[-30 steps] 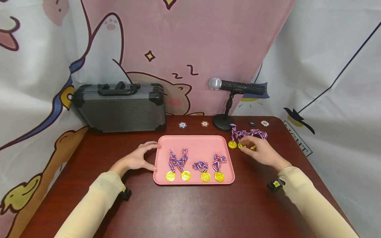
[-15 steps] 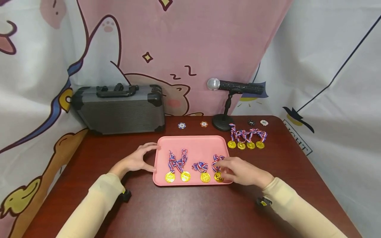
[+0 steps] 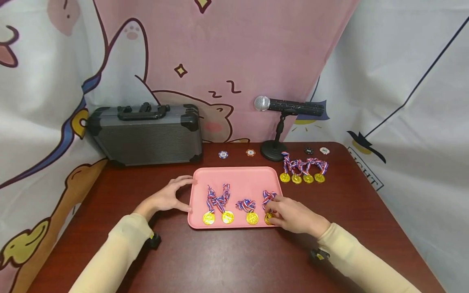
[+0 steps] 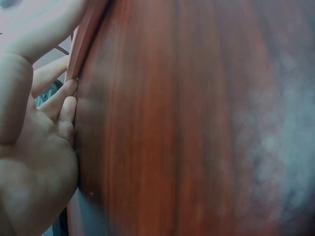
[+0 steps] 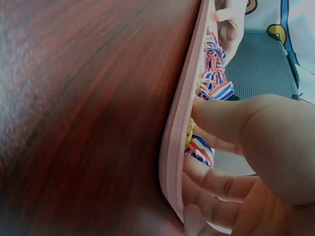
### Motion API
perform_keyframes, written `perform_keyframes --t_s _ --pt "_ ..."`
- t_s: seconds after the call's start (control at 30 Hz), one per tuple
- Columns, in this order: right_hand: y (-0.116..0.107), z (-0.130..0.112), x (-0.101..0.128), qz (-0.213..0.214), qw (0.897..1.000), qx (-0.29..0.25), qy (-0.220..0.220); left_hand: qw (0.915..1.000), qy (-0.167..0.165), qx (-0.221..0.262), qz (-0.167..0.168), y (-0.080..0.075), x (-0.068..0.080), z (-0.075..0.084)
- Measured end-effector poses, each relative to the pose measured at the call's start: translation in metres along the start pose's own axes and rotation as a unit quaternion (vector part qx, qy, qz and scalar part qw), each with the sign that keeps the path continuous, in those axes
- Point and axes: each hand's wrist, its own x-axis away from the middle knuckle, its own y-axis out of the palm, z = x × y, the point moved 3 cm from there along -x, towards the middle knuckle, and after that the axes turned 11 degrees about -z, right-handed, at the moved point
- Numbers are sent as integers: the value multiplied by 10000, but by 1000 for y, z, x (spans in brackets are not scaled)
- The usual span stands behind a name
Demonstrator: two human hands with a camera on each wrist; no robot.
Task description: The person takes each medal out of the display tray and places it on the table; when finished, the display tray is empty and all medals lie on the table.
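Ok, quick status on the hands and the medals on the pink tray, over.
Left hand grips the pink tray at its left edge. Right hand pinches the rightmost medal in the tray. Three other medals lie beside it; nothing blocks.

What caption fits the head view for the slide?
Right hand pinches the rightmost medal in the pink tray while left hand holds its edge; four medals lie beside it.

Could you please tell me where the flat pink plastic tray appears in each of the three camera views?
Head: the flat pink plastic tray lies centre, on the dark red wooden table, between both hands.
Left wrist: only its edge shows, top left, above the left hand.
Right wrist: its rim runs edge-on down the middle, by the right hand.
Shared landmark: the table.
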Motion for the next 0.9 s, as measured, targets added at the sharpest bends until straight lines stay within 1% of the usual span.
perform_keyframes --t_s 0.13,0.27,0.33,0.43,0.53,0.67,0.8,0.87,0.9 --pt "2 2 1 -116 9994 -321 55 10000 -9 -16 -28 1 -1 -1" --pt "2 4 0 -83 9973 -731 34 10000 22 -13 -27 1 -1 -1" --pt "2 6 0 -28 9948 -1011 83 10000 34 3 -11 1 -1 -1" --pt "1 13 0 -7 9863 -1636 191 10000 24 1 -1 0 -1 -1" --pt "0 22 2 -10 9701 -2410 284 10000 5 -41 -14 0 -1 -1" --pt "-2 38 7 214 9458 -3215 395 10000 -10 -55 -18 0 0 -1" --pt "-8 52 12 555 9219 -3804 474 10000 -14 -47 -24 -1 0 -1" --pt "-13 59 14 774 9123 -3990 495 10000 -6 -61 -22 -1 0 -1" --pt "-16 61 15 873 9091 -4036 545 10000 -2 -62 -22 -1 0 -1"
